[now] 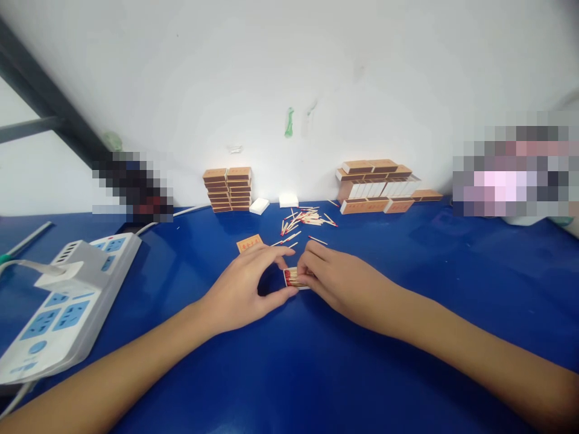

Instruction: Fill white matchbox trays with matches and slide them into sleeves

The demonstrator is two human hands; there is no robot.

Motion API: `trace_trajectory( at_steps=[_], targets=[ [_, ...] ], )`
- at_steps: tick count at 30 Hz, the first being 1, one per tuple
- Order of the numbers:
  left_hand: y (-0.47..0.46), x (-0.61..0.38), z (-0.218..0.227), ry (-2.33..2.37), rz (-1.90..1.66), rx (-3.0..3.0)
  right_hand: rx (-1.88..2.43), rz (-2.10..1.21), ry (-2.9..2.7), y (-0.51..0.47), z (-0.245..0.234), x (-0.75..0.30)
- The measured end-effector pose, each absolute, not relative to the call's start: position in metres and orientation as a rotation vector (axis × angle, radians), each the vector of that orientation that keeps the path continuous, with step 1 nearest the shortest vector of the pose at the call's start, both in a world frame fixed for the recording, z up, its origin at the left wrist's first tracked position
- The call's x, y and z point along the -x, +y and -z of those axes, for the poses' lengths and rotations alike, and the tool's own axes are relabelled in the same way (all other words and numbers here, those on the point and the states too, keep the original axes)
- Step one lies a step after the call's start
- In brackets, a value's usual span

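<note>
Red lettering (pixel 253 245), illegibly small, on the orange matchbox sleeve (pixel 248 242)

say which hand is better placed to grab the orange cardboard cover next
Probably the left hand: the orange cardboard cover lies just beyond its knuckles, while the right hand is farther, its fingers over red-tipped wooden matches in a white tray.

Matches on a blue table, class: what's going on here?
A person's left hand frames the left end of a small open tray holding red-tipped matches; the right hand is bunched over them, hiding whether it grips any. Beyond lies a heap of loose matches, with matchbox stacks near the wall, to its left and right.
</note>
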State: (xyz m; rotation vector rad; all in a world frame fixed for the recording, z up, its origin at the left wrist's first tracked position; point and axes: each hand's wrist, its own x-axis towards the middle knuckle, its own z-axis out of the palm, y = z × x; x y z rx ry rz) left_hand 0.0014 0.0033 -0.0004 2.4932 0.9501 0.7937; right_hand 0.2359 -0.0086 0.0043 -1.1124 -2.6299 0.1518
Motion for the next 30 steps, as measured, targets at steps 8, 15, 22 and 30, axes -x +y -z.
trace_trajectory(
  at_steps=[8, 15, 22, 30],
  targets=[
    [0.004, -0.003, -0.003, 0.785, -0.762, -2.573, 1.194, -0.349, -2.450, -0.002, -0.016, -0.255],
    [0.004, -0.004, -0.003, 0.742, -0.813, -2.579, 1.517, -0.143, -2.232, 0.025, 0.005, -0.270],
    [0.004, -0.003, -0.001, 0.855, -0.814, -2.583, 1.470, -0.191, -2.248, 0.027, 0.002, -0.264],
    [0.002, -0.004, -0.003, 0.973, -0.796, -2.522, 1.148, -0.540, -2.407, -0.006, -0.021, -0.246]
  ],
)
